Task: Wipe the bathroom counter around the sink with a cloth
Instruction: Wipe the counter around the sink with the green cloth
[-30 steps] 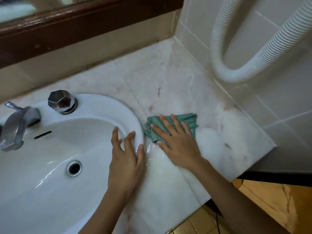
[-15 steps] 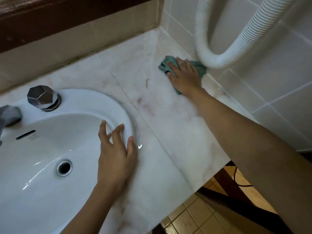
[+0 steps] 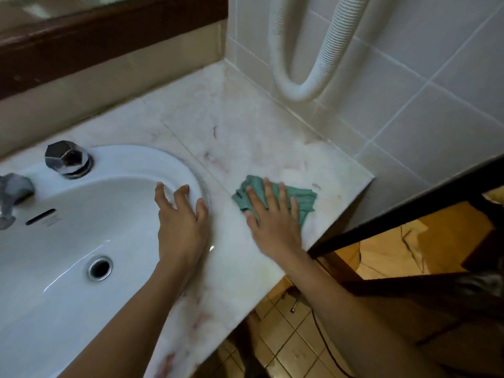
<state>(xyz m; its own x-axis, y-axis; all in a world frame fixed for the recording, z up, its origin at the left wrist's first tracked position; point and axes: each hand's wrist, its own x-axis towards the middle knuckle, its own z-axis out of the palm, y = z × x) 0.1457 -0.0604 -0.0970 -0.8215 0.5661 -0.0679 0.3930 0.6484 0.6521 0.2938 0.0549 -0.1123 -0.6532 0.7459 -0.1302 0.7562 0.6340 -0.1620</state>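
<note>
Nearest the front edge of the counter [image 3: 240, 271], the right hand [image 3: 275, 227] lay flat with fingers spread, palm pressing the green cloth [image 3: 302, 199] onto the marble, not gripping it. Just beside it, the left hand [image 3: 182, 227] was open too, braced on the sink [image 3: 81, 214] rim. Farther back, reddish marks [image 3: 215, 131] sat untouched toward the back corner, where the white hose [image 3: 297, 85] hung down. My guess: with only a flat palm on it, the cloth could bunch up or slide off the front edge.
</note>
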